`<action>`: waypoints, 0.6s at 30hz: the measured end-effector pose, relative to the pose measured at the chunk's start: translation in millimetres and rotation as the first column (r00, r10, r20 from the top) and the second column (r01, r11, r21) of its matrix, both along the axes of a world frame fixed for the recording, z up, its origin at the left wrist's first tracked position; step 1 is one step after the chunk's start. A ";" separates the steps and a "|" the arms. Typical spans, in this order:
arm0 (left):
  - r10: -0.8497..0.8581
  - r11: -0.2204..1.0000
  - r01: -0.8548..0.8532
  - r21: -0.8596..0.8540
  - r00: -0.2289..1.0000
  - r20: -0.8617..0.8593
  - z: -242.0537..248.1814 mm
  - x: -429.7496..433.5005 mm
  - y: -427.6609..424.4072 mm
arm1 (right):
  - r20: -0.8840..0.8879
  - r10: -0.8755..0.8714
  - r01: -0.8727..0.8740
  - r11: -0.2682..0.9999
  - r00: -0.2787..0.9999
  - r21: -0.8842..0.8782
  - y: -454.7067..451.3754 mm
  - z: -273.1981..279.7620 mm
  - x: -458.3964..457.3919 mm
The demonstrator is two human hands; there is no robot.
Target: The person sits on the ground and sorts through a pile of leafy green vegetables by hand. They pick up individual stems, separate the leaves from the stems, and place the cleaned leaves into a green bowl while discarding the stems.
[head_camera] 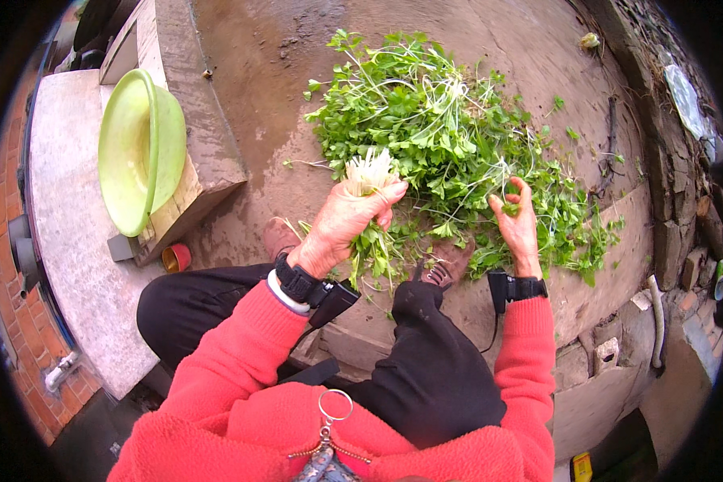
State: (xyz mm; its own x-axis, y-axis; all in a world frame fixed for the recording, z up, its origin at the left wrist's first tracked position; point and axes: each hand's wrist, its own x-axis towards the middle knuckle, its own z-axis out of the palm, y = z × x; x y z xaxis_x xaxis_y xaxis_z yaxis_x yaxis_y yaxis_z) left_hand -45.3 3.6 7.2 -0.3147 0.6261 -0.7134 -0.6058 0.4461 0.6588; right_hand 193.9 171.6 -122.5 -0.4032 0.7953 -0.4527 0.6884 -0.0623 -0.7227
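My left hand is closed around a bunch of leafy green stalks, whose pale cut-looking ends point up and whose leaves hang below the fist. To its right, my right hand has its thumb and fingers around a small green leafy piece at the edge of the pile; whether it grips the piece firmly is hard to tell. A big heap of leafy greens, like celery or parsley, lies on the ground beyond both hands and spreads to the right.
A light green plastic basin leans on its side on a concrete ledge at left. Below its edge sits a small red bowl. My shoes are near the heap. Stones and a pale stick line the right side.
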 end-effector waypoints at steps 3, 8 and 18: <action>-0.015 1.000 0.014 -0.028 1.000 -0.008 -0.3 4.6 1.1 | 0.037 -0.018 0.017 0.999 0.999 0.032 4.8 0.8 -6.1; 0.007 0.999 -0.008 -0.035 0.999 -0.038 0.2 4.0 -1.3 | 0.114 0.083 -0.096 0.989 0.990 0.110 16.7 32.0 -6.3; -0.023 0.999 0.022 -0.028 1.000 -0.011 -1.2 7.9 -0.6 | 0.155 0.069 -0.112 0.950 0.986 0.291 54.8 -19.3 -35.6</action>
